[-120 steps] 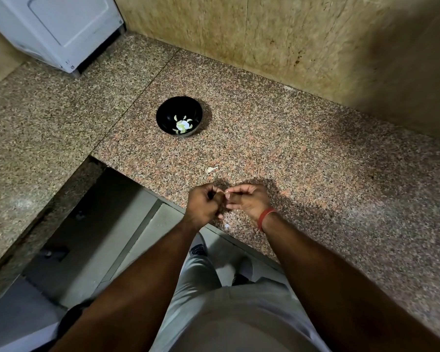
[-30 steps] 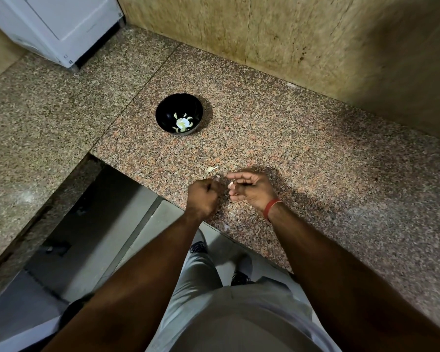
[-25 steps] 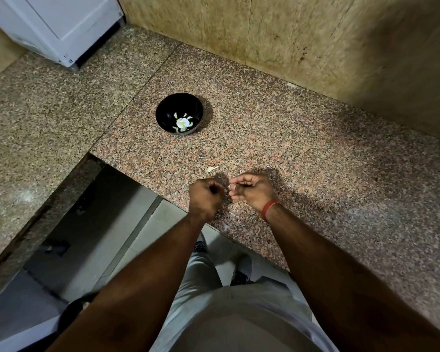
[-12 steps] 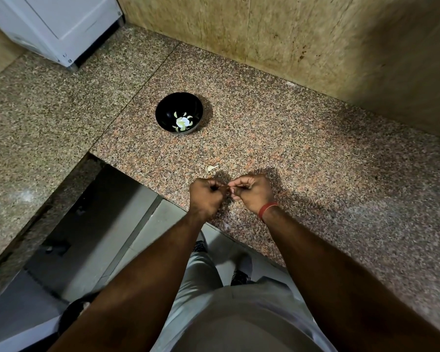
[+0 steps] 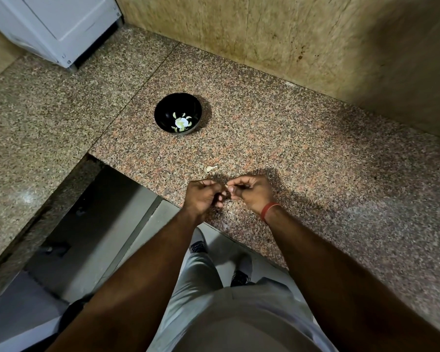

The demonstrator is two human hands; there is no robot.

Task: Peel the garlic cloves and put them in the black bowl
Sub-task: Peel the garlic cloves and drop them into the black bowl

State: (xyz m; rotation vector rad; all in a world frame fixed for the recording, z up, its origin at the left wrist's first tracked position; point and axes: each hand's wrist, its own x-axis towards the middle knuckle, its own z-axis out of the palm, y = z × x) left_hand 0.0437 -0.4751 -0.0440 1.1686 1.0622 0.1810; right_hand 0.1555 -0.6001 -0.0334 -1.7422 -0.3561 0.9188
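My left hand (image 5: 204, 196) and my right hand (image 5: 249, 193) meet above the front edge of the granite counter (image 5: 302, 158), fingers curled. Between their fingertips they pinch a small garlic clove (image 5: 226, 186), of which only a pale sliver shows. The black bowl (image 5: 177, 113) stands farther back on the counter and holds several pale peeled cloves around a white mark at its bottom. A loose pale garlic piece (image 5: 210, 168) lies on the counter just beyond my hands.
A white appliance (image 5: 59, 24) stands at the back left corner. A tan tiled wall (image 5: 290, 39) rises behind the counter. Left of my arms the counter is cut away over a dark gap (image 5: 87, 224) down to the floor, where my shoes show.
Both hands stayed at the counter's front edge, working the clove between the fingertips. About a second ago they were slightly apart; now the fingertips touch. The bowl and loose piece have not moved.
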